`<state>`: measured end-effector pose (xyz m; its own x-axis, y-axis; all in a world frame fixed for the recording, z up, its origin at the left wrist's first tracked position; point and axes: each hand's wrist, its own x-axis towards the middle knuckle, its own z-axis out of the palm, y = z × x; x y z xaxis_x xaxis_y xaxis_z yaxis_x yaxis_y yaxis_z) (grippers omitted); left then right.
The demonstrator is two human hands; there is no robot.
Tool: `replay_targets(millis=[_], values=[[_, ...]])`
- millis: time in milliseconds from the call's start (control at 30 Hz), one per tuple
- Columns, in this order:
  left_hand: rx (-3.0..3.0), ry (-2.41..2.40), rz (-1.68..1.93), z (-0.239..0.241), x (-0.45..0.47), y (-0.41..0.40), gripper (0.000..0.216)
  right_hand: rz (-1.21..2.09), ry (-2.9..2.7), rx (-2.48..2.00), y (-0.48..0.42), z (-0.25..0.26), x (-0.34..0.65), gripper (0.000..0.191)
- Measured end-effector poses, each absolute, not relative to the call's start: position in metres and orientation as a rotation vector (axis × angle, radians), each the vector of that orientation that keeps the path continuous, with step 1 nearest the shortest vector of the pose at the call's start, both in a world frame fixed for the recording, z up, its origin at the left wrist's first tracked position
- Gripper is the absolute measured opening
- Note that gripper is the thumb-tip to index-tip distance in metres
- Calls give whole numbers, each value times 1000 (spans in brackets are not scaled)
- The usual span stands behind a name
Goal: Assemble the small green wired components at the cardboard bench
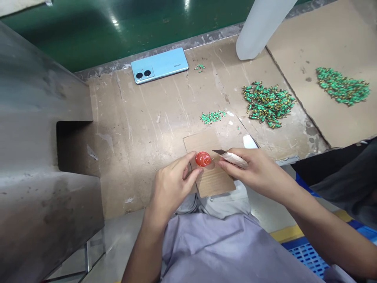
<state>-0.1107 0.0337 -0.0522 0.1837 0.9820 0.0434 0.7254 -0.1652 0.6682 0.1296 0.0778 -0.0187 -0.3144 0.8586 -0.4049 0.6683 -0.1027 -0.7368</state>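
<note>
My left hand (173, 181) has its thumb and index finger closed at the left edge of a small, shiny red oval piece (203, 158). In my right hand (253, 167) is a knife (234, 159) with a white wrapped handle. Its dark, slanted blade points left, just short of the red piece. A tiny bit, too small to name, shows at the red piece's right edge near the blade. Beneath both lies a small cardboard piece (216, 182) that reaches over the table's front edge above my lap.
Small green parts lie in piles: a little one (212, 117) beyond the cardboard, larger ones (268, 103) (343, 86) to the right. A light blue phone (160, 65) rests at the back. A whitish post (262, 27) stands back right; a metal housing (44, 145) fills the left.
</note>
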Motion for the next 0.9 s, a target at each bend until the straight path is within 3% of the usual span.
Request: replay_targets(millis=[500,900], values=[[1906,1533,751,-67,-116,29,32,1198,-1822,-1558,166,-1,136,35],[1774,1475,853,-77,-119,26,31,1431,-1616,-1470,186,11,123,45]])
